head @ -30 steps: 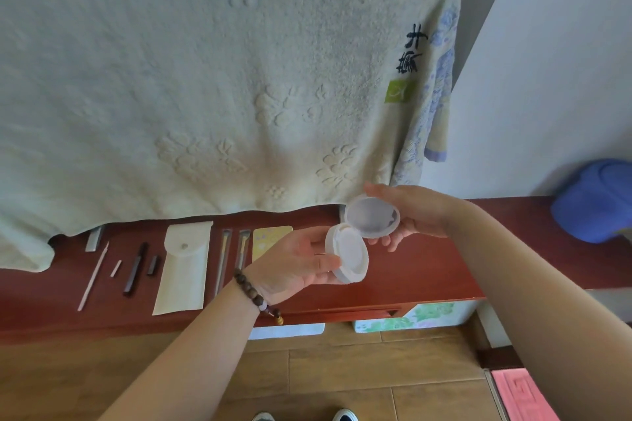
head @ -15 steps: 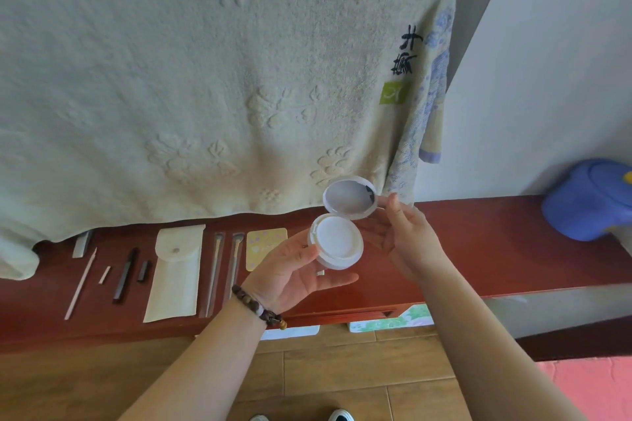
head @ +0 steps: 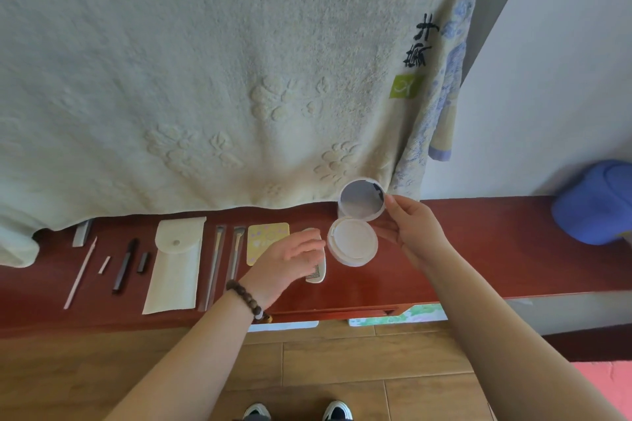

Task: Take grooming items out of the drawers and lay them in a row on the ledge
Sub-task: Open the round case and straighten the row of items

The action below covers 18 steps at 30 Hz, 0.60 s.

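Round white plastic compact (head: pixel 354 243) held open above the dark red wooden ledge (head: pixel 496 249) — mirrored lid (head: pixel 362 199) pinched at its rim by the right hand (head: pixel 415 232). Left hand (head: pixel 285 261) loosely open with fingers spread, gripping nothing, hovering just over a small white comb (head: pixel 316 275) lying on the ledge. Further left (in a row): yellow card (head: pixel 265 237), two slim brushes (head: pixel 225 260), cream snap pouch (head: pixel 174 263), dark pencil (head: pixel 124 265). Cream towel (head: pixel 205 79) hanging behind.

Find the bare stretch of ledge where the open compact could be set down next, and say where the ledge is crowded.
Bare: the ledge between the compact and the blue object. Crowded: leftwards, from the comb and yellow card to the white pouch.
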Each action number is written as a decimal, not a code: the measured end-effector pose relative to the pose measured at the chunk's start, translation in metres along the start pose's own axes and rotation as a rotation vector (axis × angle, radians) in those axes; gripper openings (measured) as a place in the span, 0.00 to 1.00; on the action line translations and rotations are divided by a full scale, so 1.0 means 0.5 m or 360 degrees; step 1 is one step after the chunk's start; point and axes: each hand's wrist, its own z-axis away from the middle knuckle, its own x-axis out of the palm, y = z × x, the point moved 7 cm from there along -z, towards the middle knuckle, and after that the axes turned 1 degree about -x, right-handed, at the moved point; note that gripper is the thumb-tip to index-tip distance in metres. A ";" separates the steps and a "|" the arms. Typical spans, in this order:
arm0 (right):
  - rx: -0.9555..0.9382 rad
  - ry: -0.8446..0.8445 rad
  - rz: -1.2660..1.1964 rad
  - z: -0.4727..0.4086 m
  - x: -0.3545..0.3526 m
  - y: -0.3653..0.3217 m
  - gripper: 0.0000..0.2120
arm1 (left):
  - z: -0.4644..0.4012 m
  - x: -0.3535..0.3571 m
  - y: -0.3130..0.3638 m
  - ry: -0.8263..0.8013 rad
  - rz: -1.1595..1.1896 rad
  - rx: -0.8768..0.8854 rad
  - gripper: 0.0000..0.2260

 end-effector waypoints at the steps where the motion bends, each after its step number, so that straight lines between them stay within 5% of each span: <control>1: 0.0000 0.0049 0.0057 -0.010 -0.014 0.011 0.12 | 0.001 -0.021 -0.006 0.0205 -0.0292 0.0002 0.22; 4: 0.0035 0.0107 0.0182 -0.036 -0.041 0.054 0.09 | 0.008 -0.057 -0.016 0.0592 -0.1057 0.0050 0.24; 7: 0.0096 0.0097 0.0241 -0.062 -0.052 0.103 0.10 | 0.010 -0.060 -0.045 0.0671 -0.1443 0.0063 0.26; 18: 0.0121 0.0111 0.0355 -0.127 -0.073 0.168 0.10 | 0.008 -0.054 -0.080 0.0777 -0.1672 0.0002 0.26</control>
